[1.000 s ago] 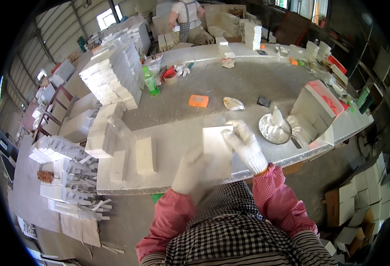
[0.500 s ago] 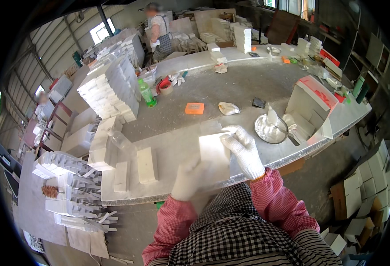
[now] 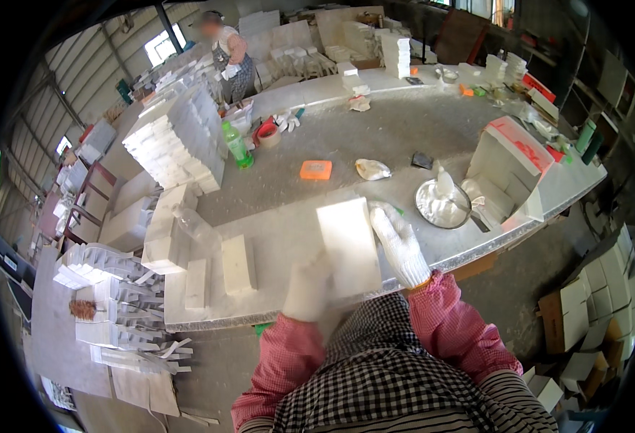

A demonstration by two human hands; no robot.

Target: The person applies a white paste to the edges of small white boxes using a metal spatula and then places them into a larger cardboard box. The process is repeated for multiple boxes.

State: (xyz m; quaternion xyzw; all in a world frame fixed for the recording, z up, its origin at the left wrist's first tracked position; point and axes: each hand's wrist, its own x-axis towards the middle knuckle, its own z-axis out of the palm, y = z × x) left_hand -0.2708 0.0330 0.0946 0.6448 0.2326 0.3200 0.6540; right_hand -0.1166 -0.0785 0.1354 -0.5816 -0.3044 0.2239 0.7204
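Note:
A white rectangular slab (image 3: 350, 249) lies on the worktable in front of me, its near end by the table edge. My left hand (image 3: 307, 289), in a white glove, is at the slab's left edge, too smeared by motion to show its fingers. My right hand (image 3: 398, 245), also in a white knitted glove, lies along the slab's right edge with fingers pressed together. A sliver of something green (image 3: 400, 211) shows at its fingers, mostly hidden. Two narrow white blocks (image 3: 239, 265) lie further left.
A round bowl of white paste (image 3: 441, 204) and an open box (image 3: 509, 169) stand at the right. An orange block (image 3: 316, 170), a green bottle (image 3: 237, 146) and a tall slab stack (image 3: 173, 141) lie beyond. A person (image 3: 227, 58) stands at the back left.
My right hand has slid from the slab's top corner down to its right edge, uncovering more of the slab. My left hand has shifted slightly. The person at the back has moved left.

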